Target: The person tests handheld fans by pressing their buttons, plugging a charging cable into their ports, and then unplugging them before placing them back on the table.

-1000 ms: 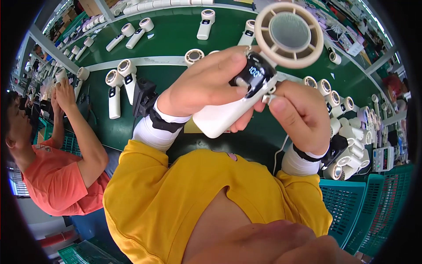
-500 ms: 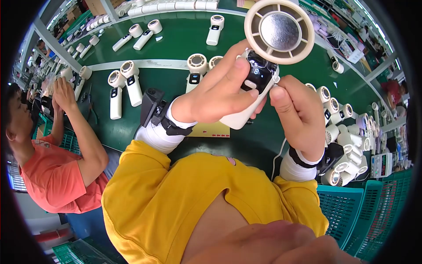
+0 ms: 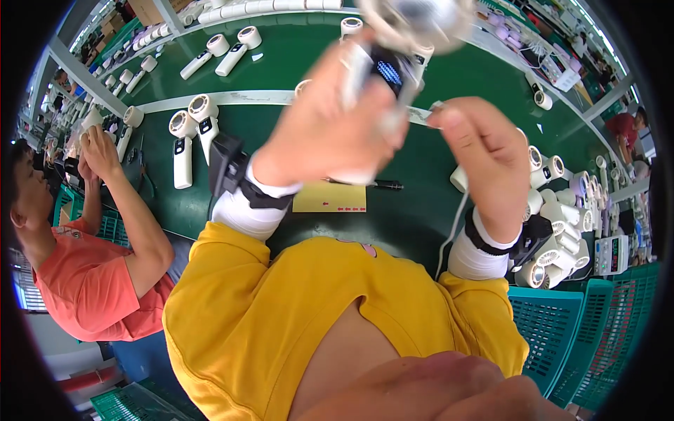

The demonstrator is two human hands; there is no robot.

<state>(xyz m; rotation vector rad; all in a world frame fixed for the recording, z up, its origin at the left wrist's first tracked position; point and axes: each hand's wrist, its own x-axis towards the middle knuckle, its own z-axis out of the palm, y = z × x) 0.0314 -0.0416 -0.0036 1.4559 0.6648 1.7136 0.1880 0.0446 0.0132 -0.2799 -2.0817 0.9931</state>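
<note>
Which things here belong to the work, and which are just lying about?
Seemingly in use:
white handheld fan with dark screen, in the left hand
small pale piece, pinched in the right hand

Seemingly lying about:
yellow rectangular sheet
slim black pen-like tool
teal slotted plastic basket

White handheld fan (image 3: 388, 71), motion-blurred, black panel lit
Tilted above the worktop (image 3: 421, 158), head far right, base near left; small pale piece (image 3: 436, 106) apart, right.
</note>
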